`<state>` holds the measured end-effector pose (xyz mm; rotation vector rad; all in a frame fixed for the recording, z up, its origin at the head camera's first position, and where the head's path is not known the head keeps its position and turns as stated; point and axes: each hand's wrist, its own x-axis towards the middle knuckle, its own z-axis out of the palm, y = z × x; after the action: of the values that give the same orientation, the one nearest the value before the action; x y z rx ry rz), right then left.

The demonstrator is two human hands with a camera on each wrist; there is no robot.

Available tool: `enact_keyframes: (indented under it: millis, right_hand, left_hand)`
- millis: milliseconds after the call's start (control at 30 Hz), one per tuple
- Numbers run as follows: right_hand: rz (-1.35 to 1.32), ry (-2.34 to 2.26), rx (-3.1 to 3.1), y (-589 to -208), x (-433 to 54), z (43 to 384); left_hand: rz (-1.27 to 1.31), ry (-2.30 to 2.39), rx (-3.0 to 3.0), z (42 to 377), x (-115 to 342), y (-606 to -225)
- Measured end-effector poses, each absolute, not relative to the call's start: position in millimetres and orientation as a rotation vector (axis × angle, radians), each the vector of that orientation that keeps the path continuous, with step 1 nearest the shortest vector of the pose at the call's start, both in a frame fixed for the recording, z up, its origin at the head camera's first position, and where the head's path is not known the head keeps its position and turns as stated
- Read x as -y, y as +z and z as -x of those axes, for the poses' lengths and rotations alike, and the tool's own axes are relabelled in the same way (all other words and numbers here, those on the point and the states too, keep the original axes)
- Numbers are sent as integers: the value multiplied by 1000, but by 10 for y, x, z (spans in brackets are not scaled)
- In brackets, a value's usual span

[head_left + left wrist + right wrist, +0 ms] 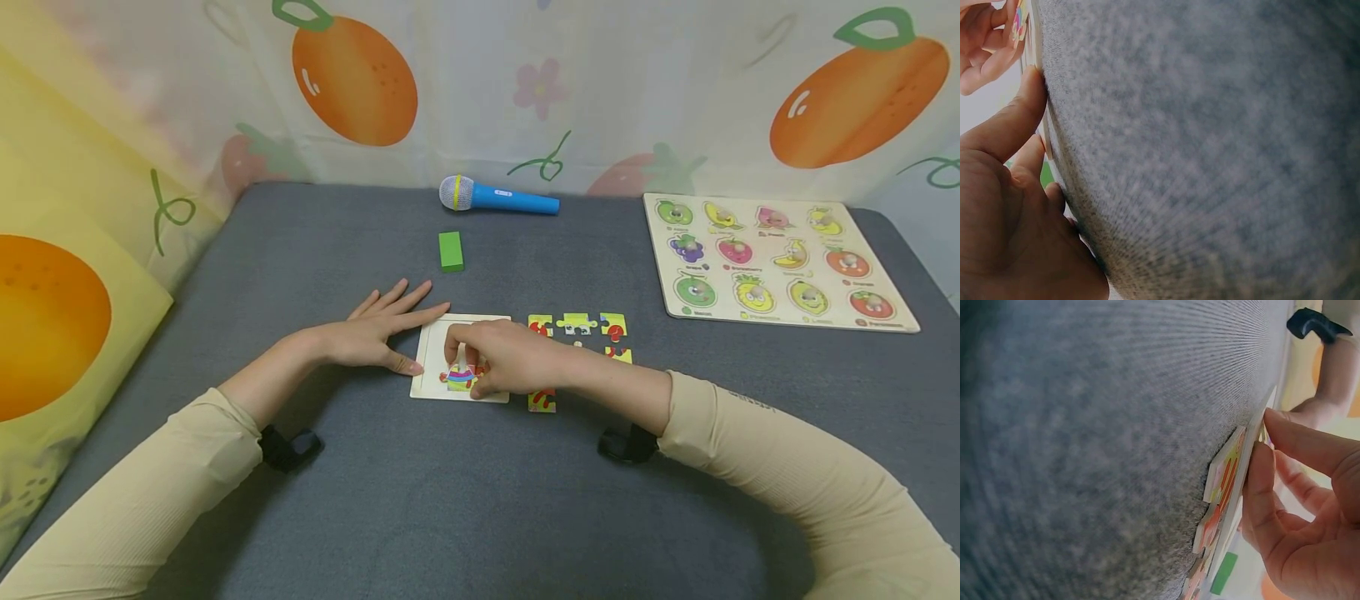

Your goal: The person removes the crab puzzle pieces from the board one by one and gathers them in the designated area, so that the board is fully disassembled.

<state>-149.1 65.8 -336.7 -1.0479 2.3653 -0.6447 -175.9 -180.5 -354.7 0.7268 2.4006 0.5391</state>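
A shallow white puzzle tray (429, 387) lies on the table in front of me. My left hand (367, 337) is spread at its left side, with the thumb on the near left edge and the index fingertip by the far left corner. Over the tray my right hand (513, 357) pinches a puzzle piece (459, 379) with a blue, purple and orange picture, low in the near part of the tray. The same puzzle piece (1020, 22) shows edge-on in the left wrist view. The right hand hides much of the tray's right half.
Several loose yellow and red puzzle pieces (613, 325) lie right of the tray, some under the right forearm. Behind are a green block (451, 252) and a blue toy microphone (510, 200). A fruit peg board (783, 265) lies at the back right.
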Motion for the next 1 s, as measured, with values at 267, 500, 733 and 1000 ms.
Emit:
enact_keyframes:
  millis: [267,500,733,1000]
  right_hand:
    - [1025,-669,-2374,-3375,-661,1484]
    - [982,-741,-2328,-3365,-661,1497]
    - [944,-807,-2270,-3377,-670,1505]
    - [877,-857,-2215,-3357,-670,1501]
  left_hand:
    - [-739,545,-2403,1760,1809,-3546]
    - [-742,531,-2406,1766,1811,-3549]
    - [-734,520,-2404,1767,1820,-3545]
    - [-734,514,-2407,1764,1816,-3550]
